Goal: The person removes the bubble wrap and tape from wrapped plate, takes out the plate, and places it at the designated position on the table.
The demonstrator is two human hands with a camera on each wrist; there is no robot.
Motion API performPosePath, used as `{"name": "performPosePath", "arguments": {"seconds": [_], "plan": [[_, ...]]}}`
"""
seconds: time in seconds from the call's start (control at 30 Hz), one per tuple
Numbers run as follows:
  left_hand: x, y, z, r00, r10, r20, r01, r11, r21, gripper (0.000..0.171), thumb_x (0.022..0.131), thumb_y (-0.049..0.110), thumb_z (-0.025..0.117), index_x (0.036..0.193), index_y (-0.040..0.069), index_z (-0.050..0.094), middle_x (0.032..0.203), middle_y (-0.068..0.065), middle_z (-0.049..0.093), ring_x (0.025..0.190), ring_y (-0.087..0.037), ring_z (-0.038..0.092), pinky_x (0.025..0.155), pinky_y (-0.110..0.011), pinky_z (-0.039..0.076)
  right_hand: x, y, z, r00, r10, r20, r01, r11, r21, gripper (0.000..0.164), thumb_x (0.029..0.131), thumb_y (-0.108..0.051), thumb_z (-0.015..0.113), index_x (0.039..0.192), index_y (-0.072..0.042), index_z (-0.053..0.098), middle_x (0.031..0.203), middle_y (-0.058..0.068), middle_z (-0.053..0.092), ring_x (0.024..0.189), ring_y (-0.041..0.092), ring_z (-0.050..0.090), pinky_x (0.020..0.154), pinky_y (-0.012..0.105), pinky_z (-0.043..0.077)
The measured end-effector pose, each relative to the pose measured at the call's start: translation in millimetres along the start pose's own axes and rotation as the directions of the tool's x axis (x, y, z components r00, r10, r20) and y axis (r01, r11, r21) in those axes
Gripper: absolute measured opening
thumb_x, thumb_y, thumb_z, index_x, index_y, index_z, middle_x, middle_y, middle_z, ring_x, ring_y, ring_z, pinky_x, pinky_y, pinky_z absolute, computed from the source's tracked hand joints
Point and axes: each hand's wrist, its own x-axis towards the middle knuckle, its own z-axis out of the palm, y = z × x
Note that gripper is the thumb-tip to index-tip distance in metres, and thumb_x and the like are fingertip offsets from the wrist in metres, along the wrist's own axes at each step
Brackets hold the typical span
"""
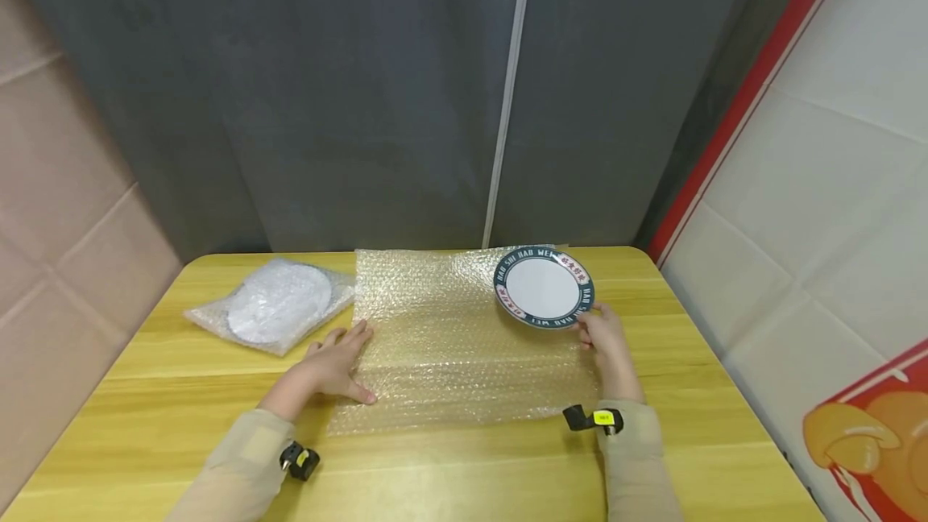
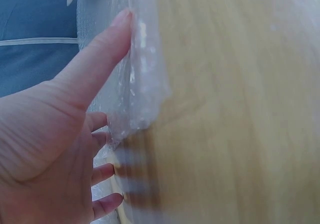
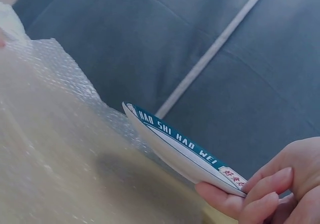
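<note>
Beige sleeves lie closest, each with a small black camera at the wrist, over a yellowish wood-grain table. On the far left stands a pinkish tiled wall; near it on the table rests a round white bundle in bubble wrap. Next comes the left hand, fingers and thumb spread apart, touching the left edge of a bubble wrap sheet laid flat across the wood. Behind hangs a dark grey curtain with one pale stripe. Over the sheet's right part, a white plate with a lettered dark-teal rim is held up at a tilt, its near right edge pinched by the right hand. Furthest right, a whitish wall carries red trim and a red-and-orange picture.
</note>
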Motion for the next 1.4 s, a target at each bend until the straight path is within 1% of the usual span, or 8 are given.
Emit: {"name": "performPosePath", "arguments": {"seconds": [0.13, 0.3, 0.63, 0.83, 0.93, 1.07, 1.17, 1.4], "plan": [[-0.3, 0.1, -0.2, 1.000, -0.001, 0.000, 0.001, 1.000, -0.003, 0.124, 0.058, 0.061, 0.079, 0.150, 0.000, 0.023, 0.155, -0.024, 0.013, 0.133, -0.055, 0.017, 0.098, -0.073, 0.017, 2, 0, -8, 1.000, 0.008, -0.024, -0.007, 1.000, 0.027, 0.048, 0.094, 0.001, 0.042, 0.139, 0.006, 0.026, 0.068, 0.000, 0.053, 0.046, 0.003, 0.034, 0.041, 0.016, 0.030], [-0.3, 0.4, -0.7, 1.000, -0.001, 0.002, 0.001, 1.000, -0.007, 0.124, 0.059, 0.061, 0.079, 0.150, 0.000, 0.023, 0.155, -0.023, 0.012, 0.134, -0.054, 0.017, 0.098, -0.073, 0.016, 5, 2, -18, 0.999, 0.005, -0.048, -0.002, 0.998, 0.068, 0.052, 0.093, 0.003, 0.041, 0.141, 0.007, 0.023, 0.065, -0.001, 0.052, 0.044, 0.003, 0.033, 0.040, 0.016, 0.029], [-1.5, 2.2, -1.5, 1.000, -0.004, 0.004, 0.004, 1.000, -0.009, 0.124, 0.059, 0.060, 0.079, 0.150, 0.000, 0.022, 0.155, -0.024, 0.012, 0.134, -0.055, 0.016, 0.099, -0.073, 0.015, 9, 8, -35, 0.990, 0.020, -0.137, -0.011, 0.998, 0.065, 0.051, 0.094, 0.002, 0.041, 0.142, 0.008, 0.025, 0.069, -0.001, 0.054, 0.048, 0.005, 0.037, 0.042, 0.018, 0.033], [-1.5, 2.3, -1.1, 1.000, -0.001, 0.006, 0.001, 1.000, -0.004, 0.124, 0.059, 0.061, 0.079, 0.150, 0.000, 0.022, 0.155, -0.024, 0.012, 0.133, -0.055, 0.017, 0.099, -0.073, 0.016, 13, 12, -46, 0.979, 0.029, -0.201, -0.015, 0.997, 0.070, 0.049, 0.094, 0.001, 0.041, 0.140, 0.007, 0.027, 0.072, 0.001, 0.051, 0.049, 0.005, 0.038, 0.042, 0.018, 0.034], [-0.6, 1.7, -0.6, 1.000, 0.005, 0.006, -0.005, 1.000, -0.010, 0.124, 0.058, 0.062, 0.078, 0.150, 0.000, 0.022, 0.155, -0.024, 0.012, 0.133, -0.055, 0.016, 0.098, -0.074, 0.015, 13, 14, -50, 0.972, 0.021, -0.235, -0.004, 0.997, 0.072, 0.047, 0.093, 0.003, 0.041, 0.138, 0.010, 0.028, 0.071, 0.001, 0.050, 0.049, 0.006, 0.039, 0.041, 0.017, 0.034], [1.2, -0.4, 0.2, 1.000, 0.010, 0.011, -0.010, 1.000, -0.012, 0.125, 0.059, 0.063, 0.077, 0.150, 0.000, 0.021, 0.156, -0.024, 0.010, 0.134, -0.055, 0.015, 0.098, -0.074, 0.014, 14, 17, -54, 0.961, 0.016, -0.275, 0.004, 0.997, 0.071, 0.050, 0.092, 0.003, 0.041, 0.140, 0.011, 0.028, 0.071, 0.001, 0.050, 0.049, 0.005, 0.041, 0.042, 0.018, 0.035], [2.9, -2.6, 1.0, 1.000, 0.010, 0.013, -0.010, 1.000, -0.005, 0.126, 0.059, 0.065, 0.076, 0.150, 0.000, 0.021, 0.156, -0.024, 0.010, 0.134, -0.055, 0.014, 0.098, -0.075, 0.014, 15, 18, -56, 0.954, 0.025, -0.300, -0.002, 0.997, 0.075, 0.053, 0.092, 0.003, 0.041, 0.142, 0.010, 0.027, 0.074, 0.002, 0.050, 0.049, 0.006, 0.042, 0.042, 0.018, 0.036], [3.8, -5.2, 1.1, 1.000, 0.004, 0.013, -0.004, 1.000, -0.003, 0.126, 0.059, 0.066, 0.076, 0.151, 0.001, 0.020, 0.156, -0.022, 0.009, 0.134, -0.055, 0.014, 0.098, -0.074, 0.014, 16, 23, -63, 0.942, 0.069, -0.329, -0.024, 0.990, 0.138, 0.055, 0.090, 0.005, 0.041, 0.143, 0.009, 0.027, 0.089, 0.007, 0.048, 0.051, 0.006, 0.043, 0.043, 0.018, 0.037]]}}
